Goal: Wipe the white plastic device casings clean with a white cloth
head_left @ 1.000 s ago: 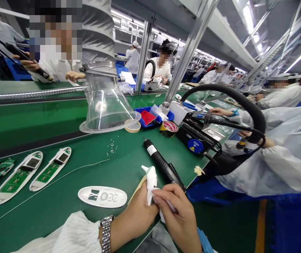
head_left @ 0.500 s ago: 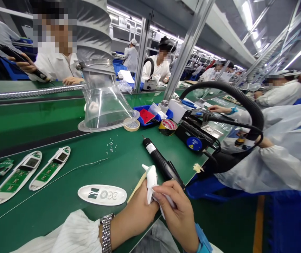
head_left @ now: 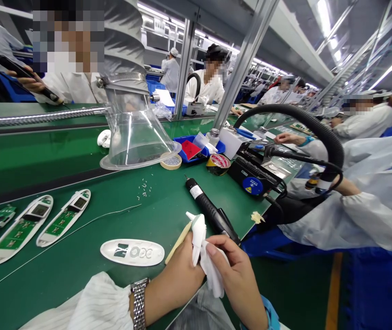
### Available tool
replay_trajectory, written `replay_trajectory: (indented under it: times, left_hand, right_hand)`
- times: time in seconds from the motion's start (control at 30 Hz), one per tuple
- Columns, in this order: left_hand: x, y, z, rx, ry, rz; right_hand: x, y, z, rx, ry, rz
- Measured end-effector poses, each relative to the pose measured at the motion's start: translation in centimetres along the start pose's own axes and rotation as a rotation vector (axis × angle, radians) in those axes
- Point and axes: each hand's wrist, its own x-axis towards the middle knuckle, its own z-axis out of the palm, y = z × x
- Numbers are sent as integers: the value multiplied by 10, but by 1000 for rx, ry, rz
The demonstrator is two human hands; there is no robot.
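My left hand is wrapped round a white plastic device with a pointed tip, shaped like an ear thermometer. Most of its body is hidden in my fingers. Between thumb and fingers of my right hand is a white cloth, pressed close beside the device and hanging down. Left of my hands, a white oval cover with a window and button rings lies on the green bench. A pale yellow stick lies right by my left hand. Beyond them rests a black electric screwdriver.
Two open white housings with green circuit boards lie at left, near a thin wire. Small screws are scattered under a clear extraction hood. Tape, a blue tray and a black machine stand behind. Co-workers sit around.
My right hand has shifted slightly down and right, and more of the white cloth now hangs below its fingers. My left hand keeps its hold on the device.
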Motion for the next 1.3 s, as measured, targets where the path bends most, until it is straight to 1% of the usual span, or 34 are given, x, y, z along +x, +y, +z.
replay_trajectory:
  times: [0.17,0.3,0.4,0.53,0.67,0.77,0.87,1.03,1.17,1.3]
  left_hand:
    - [0,-2,1,8,18,-4]
    - [-2,-7,3,46,54,-10]
    - [-3,-10,4,62,51,-22]
    - [-4,-10,5,124,47,-47]
    - [-5,-10,7,122,51,-20]
    - [-7,-13,8,140,62,-10]
    - [-8,-15,9,174,64,-32]
    - [-6,-12,8,148,49,-31]
    - [-4,-11,7,89,51,-45]
    - [-5,-12,7,33,70,-35]
  right_hand:
    - [0,-3,5,-14,17,25]
    - [3,1,3,-38,-2,-16]
    - [4,6,3,-2,-8,-40]
    - [5,9,4,79,-13,12]
    - [5,7,7,139,-18,81]
    - [2,8,9,162,-3,92]
    - [-1,12,7,187,4,87]
    - [-3,16,-1,249,-58,57]
    - [-2,16,-4,243,-51,29]
    - [-1,17,-2,196,-45,43]
